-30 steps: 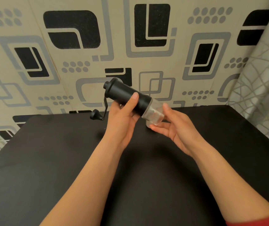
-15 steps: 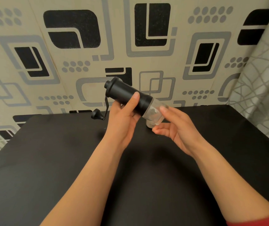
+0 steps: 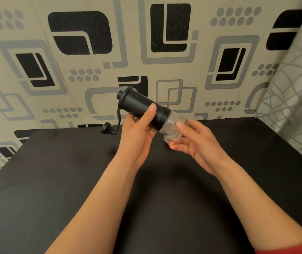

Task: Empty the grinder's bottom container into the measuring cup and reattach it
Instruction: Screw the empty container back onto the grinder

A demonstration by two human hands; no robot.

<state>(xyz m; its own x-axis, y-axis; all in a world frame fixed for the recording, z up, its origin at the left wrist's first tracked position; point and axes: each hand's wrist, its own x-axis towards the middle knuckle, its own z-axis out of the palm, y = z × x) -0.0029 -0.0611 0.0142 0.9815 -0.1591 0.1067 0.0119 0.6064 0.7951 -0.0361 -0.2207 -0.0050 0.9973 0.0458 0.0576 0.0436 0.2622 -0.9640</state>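
Hands hold a manual grinder (image 3: 142,109) in the air above a black counter (image 3: 55,180), in front of a patterned wall. The grinder is a black cylinder tilted on a slant, its capped top up and away, its crank handle (image 3: 109,128) hanging down beside it. At its lower end sits the clear bottom container (image 3: 174,129), still joined to the black body.

The left hand (image 3: 137,136) is clenched around the black body, thumb laid along the upper side and fingers wrapped underneath. The right hand (image 3: 196,143) cups the clear container, thumb on top and fingers curled beneath it. The forearms reach in from the lower edge.

The body looks rigid and probably fairly heavy for its size, so a full wrap around its middle suits it. The container appears to be smooth clear plastic or glass, likely light and slippery. It is best gripped around its side wall close to the joint and turned while the other hand keeps the body from rotating. Whether anything lies inside the container is hard to tell through the glare. No measuring cup is in view.
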